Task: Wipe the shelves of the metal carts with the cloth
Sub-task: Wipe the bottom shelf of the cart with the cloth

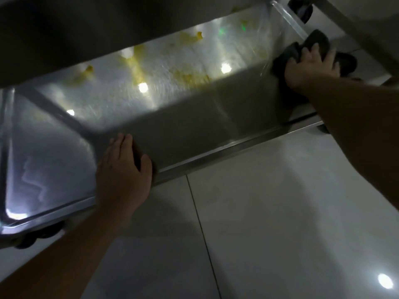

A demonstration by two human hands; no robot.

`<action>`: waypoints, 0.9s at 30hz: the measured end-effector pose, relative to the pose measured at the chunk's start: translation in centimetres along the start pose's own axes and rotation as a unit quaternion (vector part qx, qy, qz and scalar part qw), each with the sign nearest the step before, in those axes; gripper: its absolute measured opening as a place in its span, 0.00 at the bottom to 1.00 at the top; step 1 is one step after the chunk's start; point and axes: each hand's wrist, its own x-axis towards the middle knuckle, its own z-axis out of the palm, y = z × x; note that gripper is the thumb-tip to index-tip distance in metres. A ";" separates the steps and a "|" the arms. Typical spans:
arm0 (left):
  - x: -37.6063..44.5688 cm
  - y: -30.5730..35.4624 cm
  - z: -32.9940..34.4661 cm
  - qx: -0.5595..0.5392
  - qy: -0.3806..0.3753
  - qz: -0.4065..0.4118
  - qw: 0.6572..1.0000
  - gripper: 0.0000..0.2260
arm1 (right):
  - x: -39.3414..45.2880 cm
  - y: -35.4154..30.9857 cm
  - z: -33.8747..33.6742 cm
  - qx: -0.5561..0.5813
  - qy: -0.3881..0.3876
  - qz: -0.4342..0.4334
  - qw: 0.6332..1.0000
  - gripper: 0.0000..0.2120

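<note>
The left hand (124,169) is resting flat on the front edge of the bottom shelf (172,117). The right hand (311,65) is gripping the dark cloth (319,43) at the shelf's right end, near yellow smears (138,61).

Your dark grey cloth (315,48) lay bunched and crumpled at the right end of the metal cart's bottom shelf (172,100), spilling over that shelf's raised edge. The cloth looked thick and soft, folded into several lumps. The shelf itself was brushed steel, low over the tiled ground, with a shallow lip along its near side. Yellow smears (138,61) streaked its far half, in patches and one long trail, and ceiling lights glared off the metal. The shelf above (86,29) cast shadow across its back.
</note>
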 end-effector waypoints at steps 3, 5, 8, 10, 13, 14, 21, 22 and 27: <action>0.2 0.5 0.0 -0.002 0.004 -0.008 1.000 0.31 | -2.1 -7.0 2.3 -0.021 -0.021 -0.081 0.996 0.32; 0.1 0.7 -0.1 -0.003 0.004 -0.008 1.000 0.33 | -5.4 -12.1 4.9 -0.046 -0.021 -0.176 0.983 0.33; 0.2 0.7 -0.2 -0.004 -0.004 -0.007 1.000 0.32 | -9.8 -18.4 8.4 -0.076 -0.049 -0.355 0.931 0.33; 0.2 0.5 -0.2 0.002 -0.011 -0.009 1.000 0.29 | -11.0 -20.5 9.3 -0.104 -0.086 -0.433 0.891 0.34; 0.1 0.3 -0.4 0.002 -0.016 -0.002 1.000 0.30 | -10.1 -19.5 8.8 -0.111 -0.078 -0.443 0.886 0.33; 0.0 0.3 -0.5 -0.001 -0.015 -0.002 1.000 0.31 | -9.2 -18.3 8.2 -0.107 -0.063 -0.430 0.894 0.33; -0.1 -0.1 -0.2 -0.006 -0.013 -0.002 1.000 0.29 | 1.5 -0.3 0.2 -0.081 0.015 -0.098 0.992 0.34; -0.1 -0.1 -0.2 -0.006 -0.011 -0.002 1.000 0.29 | 1.9 2.0 -0.5 -0.080 0.014 -0.061 0.995 0.35; -0.2 0.6 0.1 -0.011 -0.008 -0.011 1.000 0.33 | 1.4 0.8 0.0 -0.041 0.003 0.014 0.999 0.36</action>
